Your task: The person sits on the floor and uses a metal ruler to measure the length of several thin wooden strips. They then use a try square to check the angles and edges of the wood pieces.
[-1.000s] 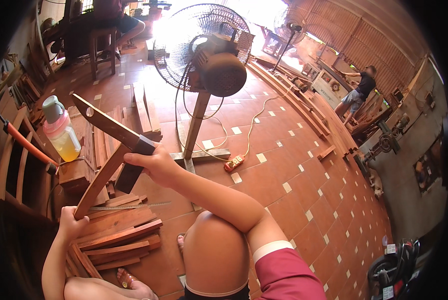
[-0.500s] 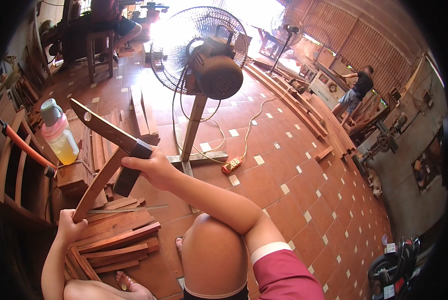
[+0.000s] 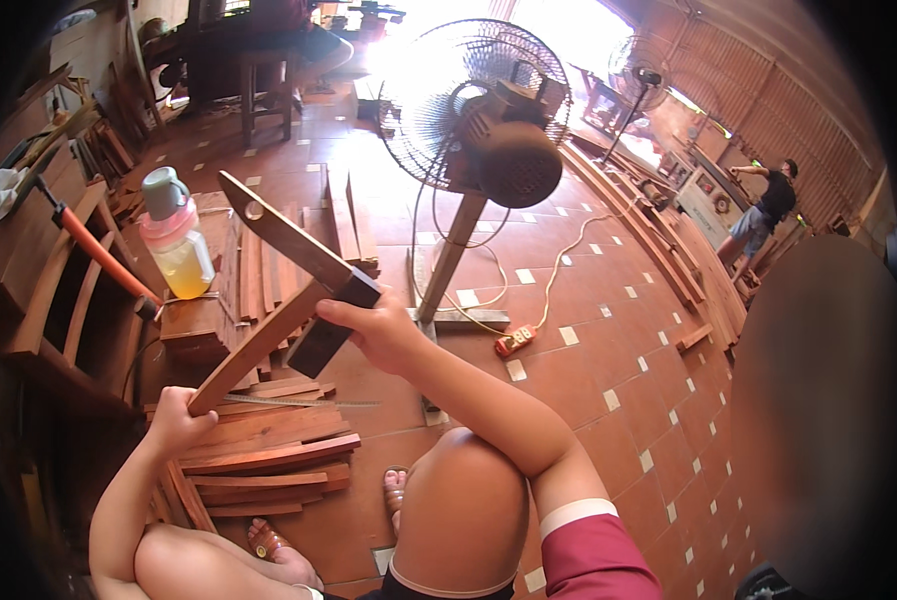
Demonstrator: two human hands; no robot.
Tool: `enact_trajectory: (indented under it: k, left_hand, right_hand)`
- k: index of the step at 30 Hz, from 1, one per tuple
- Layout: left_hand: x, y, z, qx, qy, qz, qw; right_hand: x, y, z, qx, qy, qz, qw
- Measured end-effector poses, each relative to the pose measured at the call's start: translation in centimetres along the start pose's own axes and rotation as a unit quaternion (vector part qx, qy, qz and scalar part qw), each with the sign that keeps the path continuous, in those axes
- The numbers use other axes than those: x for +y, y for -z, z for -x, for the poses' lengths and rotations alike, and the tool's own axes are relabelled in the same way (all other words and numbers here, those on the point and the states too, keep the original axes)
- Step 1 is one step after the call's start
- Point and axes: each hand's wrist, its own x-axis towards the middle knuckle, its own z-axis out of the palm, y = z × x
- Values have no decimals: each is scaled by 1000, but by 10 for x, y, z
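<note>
My left hand (image 3: 181,418) is closed around the lower end of a narrow reddish wooden strip (image 3: 253,358), which slants up to the right. My right hand (image 3: 386,328) grips a wooden try square (image 3: 293,235) where its dark stock meets the long blade with a hole near its tip. The strip's upper end lies against the inside of the square, close to my right thumb; the exact contact is hard to make out. Beneath them, a pile of cut wooden strips (image 3: 268,440) lies on the floor by my feet, with a metal ruler (image 3: 303,402) across it.
A jug of yellow drink (image 3: 183,255) stands on stacked wood at left, beside a wooden frame (image 3: 73,300). Ahead are a large fan (image 3: 508,150) and an orange power strip (image 3: 515,341). A person (image 3: 763,210) works at far right. A blurred dark shape (image 3: 823,400) fills the near right.
The view has swung left, so the scene sits further right. The blurred shape has appeared at right. Both hands keep their hold on the strip and square.
</note>
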Motion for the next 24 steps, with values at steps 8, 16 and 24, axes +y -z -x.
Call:
enact_trajectory:
  k: [8, 16, 24]
  left_hand:
    - [3, -4, -5, -14, 0, -2, 1000]
    - [12, -2, -3, -20, 8, 2, 1000]
    - [8, -2, -4, -23, 4, -6, 1000]
  right_hand:
    - [-3, 8, 2, 24, -28, 54, 998]
    - [-9, 10, 6, 3, -34, 42, 999]
    - [-3, 9, 4, 6, -11, 36, 999]
